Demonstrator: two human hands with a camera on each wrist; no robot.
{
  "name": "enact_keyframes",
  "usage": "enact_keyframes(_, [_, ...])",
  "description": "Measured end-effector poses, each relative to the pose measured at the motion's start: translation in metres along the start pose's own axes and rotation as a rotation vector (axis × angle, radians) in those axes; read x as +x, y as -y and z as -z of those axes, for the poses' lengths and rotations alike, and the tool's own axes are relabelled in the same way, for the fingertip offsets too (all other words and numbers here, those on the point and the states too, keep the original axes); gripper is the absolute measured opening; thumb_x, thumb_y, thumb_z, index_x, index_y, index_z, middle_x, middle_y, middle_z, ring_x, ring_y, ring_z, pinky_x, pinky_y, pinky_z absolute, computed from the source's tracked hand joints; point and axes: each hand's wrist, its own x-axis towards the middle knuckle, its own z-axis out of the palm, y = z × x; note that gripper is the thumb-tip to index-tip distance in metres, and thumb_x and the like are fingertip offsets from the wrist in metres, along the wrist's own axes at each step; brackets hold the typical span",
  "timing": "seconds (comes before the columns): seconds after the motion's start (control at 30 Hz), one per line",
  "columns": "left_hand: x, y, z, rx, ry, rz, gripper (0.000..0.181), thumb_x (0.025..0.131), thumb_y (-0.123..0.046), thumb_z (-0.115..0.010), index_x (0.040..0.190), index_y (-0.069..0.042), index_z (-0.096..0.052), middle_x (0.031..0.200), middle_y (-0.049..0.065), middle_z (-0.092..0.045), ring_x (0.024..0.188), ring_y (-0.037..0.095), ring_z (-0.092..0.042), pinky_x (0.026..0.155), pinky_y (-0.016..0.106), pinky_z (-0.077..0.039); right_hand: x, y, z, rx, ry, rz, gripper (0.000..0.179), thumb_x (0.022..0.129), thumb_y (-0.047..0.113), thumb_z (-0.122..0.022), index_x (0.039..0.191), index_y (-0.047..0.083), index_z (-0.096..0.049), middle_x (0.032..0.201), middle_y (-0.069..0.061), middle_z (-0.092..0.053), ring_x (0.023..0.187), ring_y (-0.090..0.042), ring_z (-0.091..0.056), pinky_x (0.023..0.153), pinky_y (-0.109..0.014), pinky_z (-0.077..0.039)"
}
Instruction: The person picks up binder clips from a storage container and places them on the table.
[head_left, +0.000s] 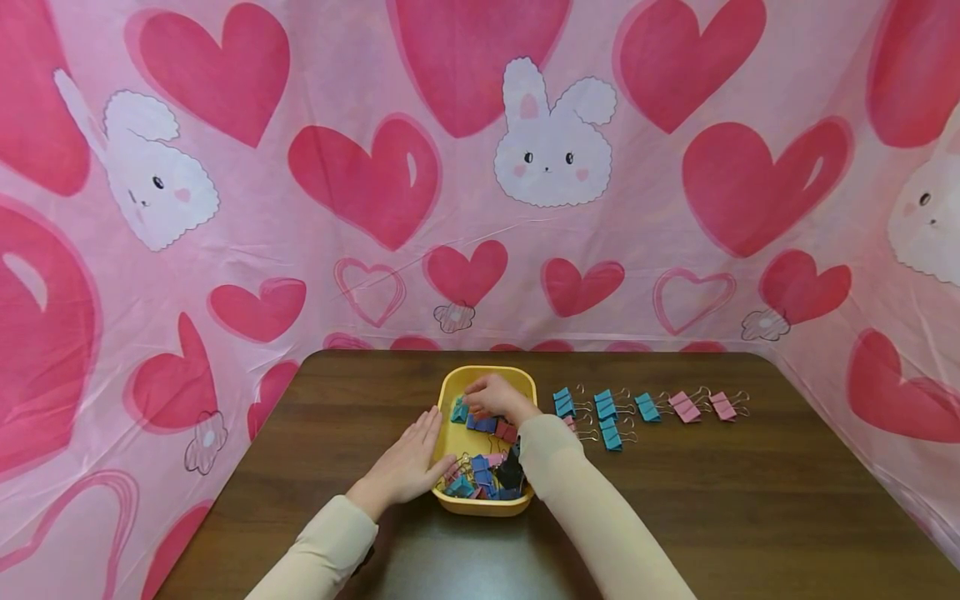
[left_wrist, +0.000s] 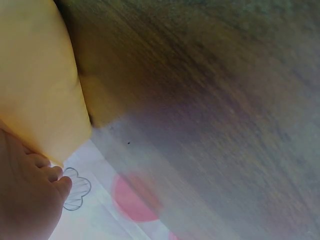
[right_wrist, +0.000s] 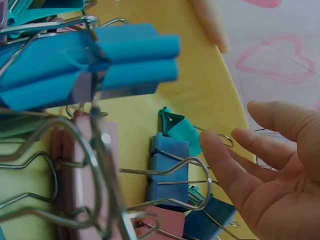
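Over the far half of a yellow tray [head_left: 486, 508], my right hand [head_left: 497, 397] reaches in with its fingers spread apart. Its fingertips are right by a teal binder clip [right_wrist: 181, 132], and nothing shows between them in the right wrist view. A blue binder clip [right_wrist: 169, 167] lies beside the teal one. My left hand [head_left: 402, 457] rests on the tray's left rim, fingers straight and the thumb at the edge. More binder clips in blue, teal, pink and black [head_left: 511, 471] are heaped in the tray's near end.
On the brown table [head_left: 750, 492], right of the tray, teal binder clips [head_left: 604, 405] and pink binder clips [head_left: 684, 407] lie in a row, with a teal clip [head_left: 612, 435] below it. A pink cloth [head_left: 367, 283] with hearts and rabbits hangs around the table.
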Motion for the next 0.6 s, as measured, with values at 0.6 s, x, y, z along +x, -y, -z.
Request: enact_keyframes(0.6, [0.0000,0.0006,-0.0003,0.000,-0.017,-0.007,0.076,0.094,-0.045,-0.044,0.143,0.007,-0.019,0.149,0.019,-0.017,0.136,0.032,-0.017,0.108,0.041,-0.018,-0.0034,-0.0011,0.0002,0.027,-0.111,-0.001,0.027,0.086,0.001,-0.060,0.110,-0.011,-0.061,0.099,-0.019,-0.065,0.084,-0.028,-0.065,0.069,-0.033,-0.054])
